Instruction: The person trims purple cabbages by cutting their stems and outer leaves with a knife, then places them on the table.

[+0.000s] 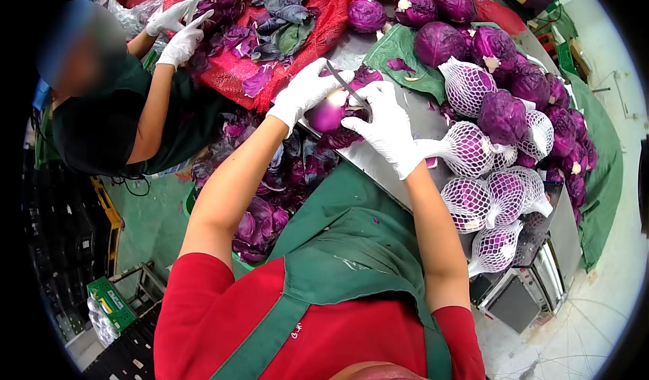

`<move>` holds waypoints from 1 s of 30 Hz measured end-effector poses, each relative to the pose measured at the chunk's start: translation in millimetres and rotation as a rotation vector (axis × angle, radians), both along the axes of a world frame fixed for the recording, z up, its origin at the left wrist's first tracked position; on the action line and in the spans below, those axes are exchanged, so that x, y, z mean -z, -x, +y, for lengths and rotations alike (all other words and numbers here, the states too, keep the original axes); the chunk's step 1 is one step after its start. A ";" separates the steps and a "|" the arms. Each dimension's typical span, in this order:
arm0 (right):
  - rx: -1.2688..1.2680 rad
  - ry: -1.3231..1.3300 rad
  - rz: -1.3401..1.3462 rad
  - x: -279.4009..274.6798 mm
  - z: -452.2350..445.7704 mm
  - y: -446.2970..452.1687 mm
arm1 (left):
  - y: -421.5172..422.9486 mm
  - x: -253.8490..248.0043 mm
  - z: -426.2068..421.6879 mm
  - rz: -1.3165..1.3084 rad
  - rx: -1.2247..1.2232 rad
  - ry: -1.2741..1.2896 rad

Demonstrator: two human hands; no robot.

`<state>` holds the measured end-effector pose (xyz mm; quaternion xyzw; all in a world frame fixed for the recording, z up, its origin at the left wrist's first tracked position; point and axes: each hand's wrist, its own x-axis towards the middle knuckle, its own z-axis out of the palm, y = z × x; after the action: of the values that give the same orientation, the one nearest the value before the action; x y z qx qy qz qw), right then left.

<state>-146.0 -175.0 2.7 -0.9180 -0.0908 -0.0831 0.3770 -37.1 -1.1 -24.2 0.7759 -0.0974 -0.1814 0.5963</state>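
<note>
My left hand, in a white glove, is closed around a red cabbage at the edge of the metal table. A pale cut patch shows on the upper side of this cabbage. In my right hand, also gloved, is a knife; its dark blade slants up and left over the cabbage. The knife's handle is mostly hidden by my fingers. Loose purple leaves lie beneath and around the cabbage. Just right of my right wrist sits a cabbage in a white foam net.
More netted cabbages and a pile of bare ones cover the right side. A green leaf-like sheet lies behind. Discarded leaves fill a container below left. A co-worker's gloved hand is at the red mesh sack.
</note>
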 end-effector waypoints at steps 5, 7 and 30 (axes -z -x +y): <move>-0.075 0.070 0.087 -1.7 -0.9 1.0 | -13.1 9.0 2.9 0.083 0.053 0.058; -0.106 -0.021 0.027 1.8 -3.0 4.1 | -16.7 6.1 4.5 0.078 0.070 0.067; 0.473 0.101 -0.202 46.5 -39.8 47.6 | -12.2 20.4 34.3 0.022 -0.188 0.287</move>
<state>-193.6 -214.8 -43.8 -0.9183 0.0854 -0.2555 0.2899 -24.9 33.2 -44.7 0.6863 -0.0427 -0.1177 0.7164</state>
